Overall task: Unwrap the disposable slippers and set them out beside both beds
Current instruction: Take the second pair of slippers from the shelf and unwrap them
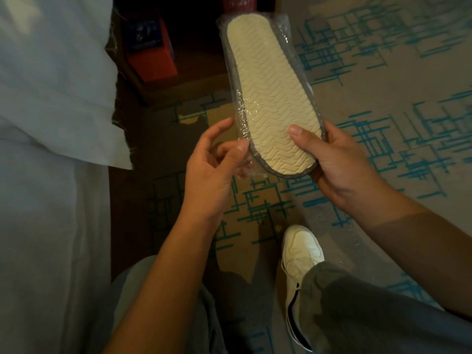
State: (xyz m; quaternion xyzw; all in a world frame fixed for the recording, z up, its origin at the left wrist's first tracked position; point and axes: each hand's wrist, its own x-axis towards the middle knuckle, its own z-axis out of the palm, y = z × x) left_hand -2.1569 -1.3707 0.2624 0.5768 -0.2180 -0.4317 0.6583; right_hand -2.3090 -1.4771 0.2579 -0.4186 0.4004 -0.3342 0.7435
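A pack of disposable slippers (268,90) in clear plastic wrap is held up over the carpet, its cream wavy-patterned sole facing me and a grey rim around it. My right hand (339,164) grips the near end, thumb pressed on the sole and fingers underneath. My left hand (214,164) pinches the loose clear wrap (244,139) at the pack's near left edge between thumb and fingers. The slippers' upper side is hidden.
A bed with white sheets (51,149) fills the left side. Beyond it stands a dark wooden nightstand with an orange box (150,52) in it. Beige carpet with teal line pattern (383,72) spreads right. My white shoe (301,254) stands below.
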